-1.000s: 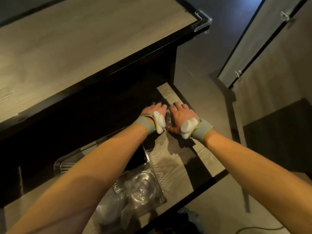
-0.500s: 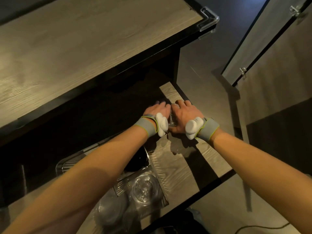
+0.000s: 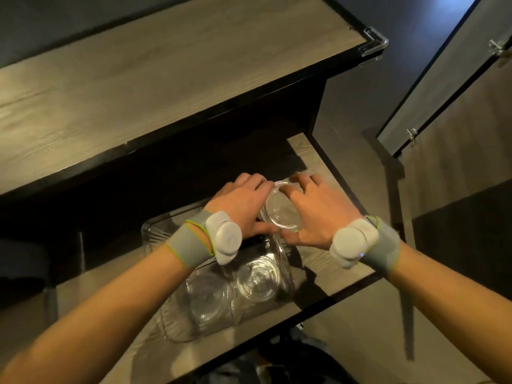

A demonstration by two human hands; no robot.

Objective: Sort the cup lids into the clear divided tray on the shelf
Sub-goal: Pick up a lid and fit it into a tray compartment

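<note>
Currently we hold 1 clear cup lid (image 3: pixel 280 212) between our 2 hands, left hand (image 3: pixel 243 207) curled round its 9 o'clock edge and right hand (image 3: pixel 318 210) with fingers spread round its 3 o'clock edge, both only partly closed, thumbs meeting under its 6 o'clock rim. Directly at 6 o'clock from the lid sits the clear divided tray (image 3: pixel 151 234) on the lower shelf (image 3: pixel 327 261), with 2 stacks of clear lids (image 3: pixel 257 275) in its near compartments; each wrist carries 1 grey band with a white sensor (image 3: pixel 225 236).
</note>
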